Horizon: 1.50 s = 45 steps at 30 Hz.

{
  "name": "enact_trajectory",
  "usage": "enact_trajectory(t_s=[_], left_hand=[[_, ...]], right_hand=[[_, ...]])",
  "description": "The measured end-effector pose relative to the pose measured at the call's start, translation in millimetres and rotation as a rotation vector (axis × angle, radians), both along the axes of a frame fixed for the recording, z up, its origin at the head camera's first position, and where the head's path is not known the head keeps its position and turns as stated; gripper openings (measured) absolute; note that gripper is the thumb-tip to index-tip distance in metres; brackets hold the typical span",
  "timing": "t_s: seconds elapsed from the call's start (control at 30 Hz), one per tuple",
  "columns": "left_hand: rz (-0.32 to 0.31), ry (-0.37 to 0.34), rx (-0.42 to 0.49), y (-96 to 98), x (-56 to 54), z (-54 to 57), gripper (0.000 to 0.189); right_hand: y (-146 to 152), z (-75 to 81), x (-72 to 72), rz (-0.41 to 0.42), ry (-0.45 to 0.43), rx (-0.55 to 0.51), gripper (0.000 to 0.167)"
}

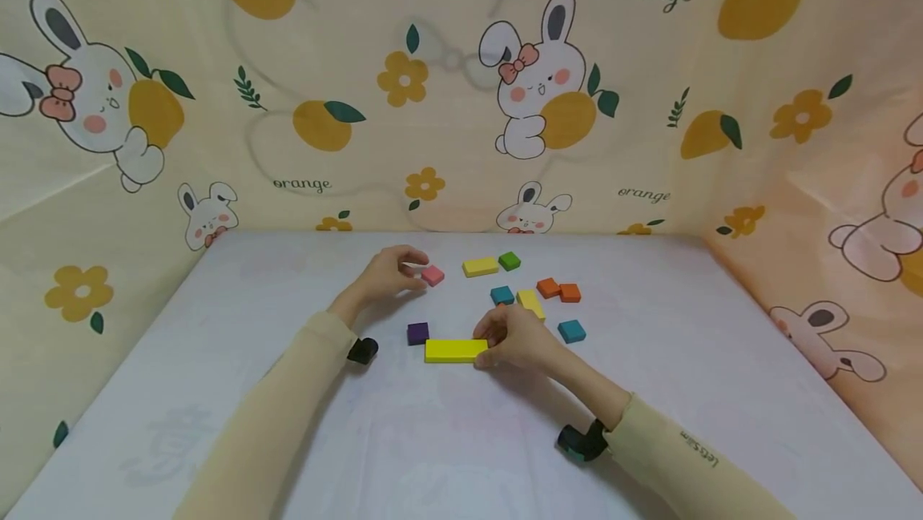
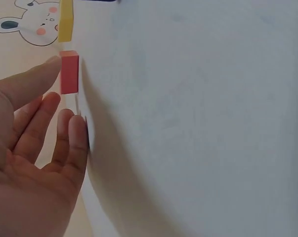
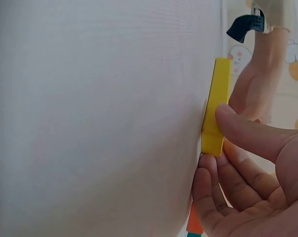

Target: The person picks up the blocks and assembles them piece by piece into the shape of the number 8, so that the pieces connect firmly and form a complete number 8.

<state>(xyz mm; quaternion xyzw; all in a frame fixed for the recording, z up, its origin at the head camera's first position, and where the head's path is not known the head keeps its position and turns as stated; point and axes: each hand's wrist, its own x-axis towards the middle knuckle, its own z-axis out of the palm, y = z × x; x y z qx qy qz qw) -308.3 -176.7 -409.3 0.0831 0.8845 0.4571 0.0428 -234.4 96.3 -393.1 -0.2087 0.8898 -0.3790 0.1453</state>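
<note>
Your right hand (image 1: 521,337) pinches the long yellow block (image 1: 453,351), likely light, rigid, best held mid-length; left hand (image 1: 388,274) loose, pink block (image 1: 433,276) contact unclear.

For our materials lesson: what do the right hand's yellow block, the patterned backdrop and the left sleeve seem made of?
Yellow block: probably painted wood, possibly plastic; smooth, evenly coloured, clean edges.
Patterned backdrop: likely fabric or plastic sheeting, smooth and printed; soft creases suggest something thin.
Left sleeve: apparently cloth, matte; it wraps the arm without shine.
</note>
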Motion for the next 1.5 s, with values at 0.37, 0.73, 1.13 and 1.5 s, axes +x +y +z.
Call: enact_trajectory(t_s=[0.37,0.73,1.13,1.5], left_hand=[[-0.031,-0.048,-0.003,11.2,-8.4,-3.3,0.042],[-0.031,-0.032,-0.01,13.0,-10.4,-7.8,0.034],[0.007,-0.054,0.001,11.5,-8.5,-11.1,0.036],[0.033,-0.032,-0.01,11.2,-7.2,-10.7,0.042]], right_hand=[[1.8,4.9,-1.5,-0.016,-0.013,0.013,0.031],[1.1,4.4,-0.9,-0.04,-0.027,0.007,0.03],[1.9,-0.1,-2.9,-0.004,-0.027,-0.031,0.031],[0.4,-2.7,-3.2,-0.019,-0.041,-0.036,0.03]])
